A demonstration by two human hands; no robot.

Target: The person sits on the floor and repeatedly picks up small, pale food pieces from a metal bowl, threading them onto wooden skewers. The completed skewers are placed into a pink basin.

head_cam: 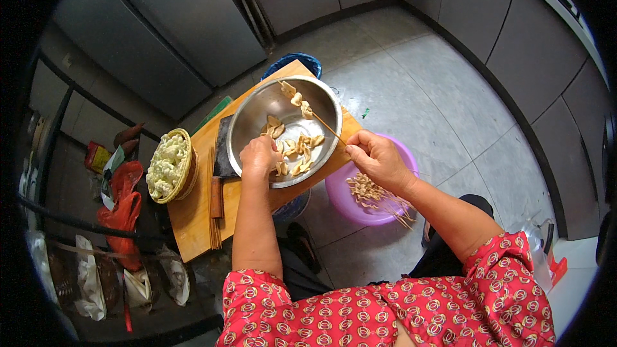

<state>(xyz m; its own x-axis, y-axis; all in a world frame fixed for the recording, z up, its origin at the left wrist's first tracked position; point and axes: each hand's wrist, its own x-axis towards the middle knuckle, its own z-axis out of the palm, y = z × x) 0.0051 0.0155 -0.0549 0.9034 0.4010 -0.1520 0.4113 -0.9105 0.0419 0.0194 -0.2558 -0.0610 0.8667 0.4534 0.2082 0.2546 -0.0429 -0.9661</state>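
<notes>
My right hand (378, 160) pinches the lower end of a thin wooden skewer (329, 130), which slants up over a steel bowl (333, 154). Several pale folded food pieces (296, 100) are threaded near the skewer's far end. Inside the bowl's left side, my left hand (260, 155) reaches among loose pale food pieces (303, 147); its fingertips are partly hidden, so whether it grips one cannot be told. Below my right hand, a purple plastic basin (332, 188) on the floor holds a pile of filled skewers (368, 192).
The bowl stands on a wooden board (193, 236), beside a cleaver (217, 197) and a bundle of bare skewers (212, 221). A wicker basket of cauliflower (167, 166) is at the left. A blue-lined bin (308, 60) stands behind the board; a wire rack (53, 212) is far left.
</notes>
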